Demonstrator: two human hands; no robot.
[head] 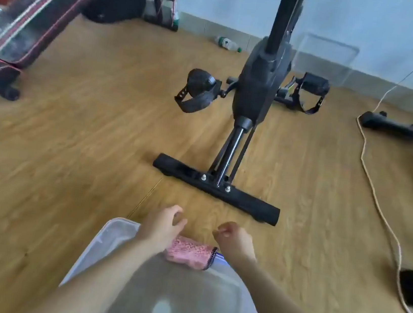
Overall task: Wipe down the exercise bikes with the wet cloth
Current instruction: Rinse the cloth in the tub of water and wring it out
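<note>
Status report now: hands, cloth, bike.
Left hand and right hand both empty, above the cloth. Pink cloth draped on basin rim. Bike straight ahead, floor between clear.

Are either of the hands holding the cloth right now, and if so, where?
Neither. The pink cloth lies draped over the far rim of the clear tub. The left hand and right hand hover just beyond it, fingers loosely curled on nothing.
</note>
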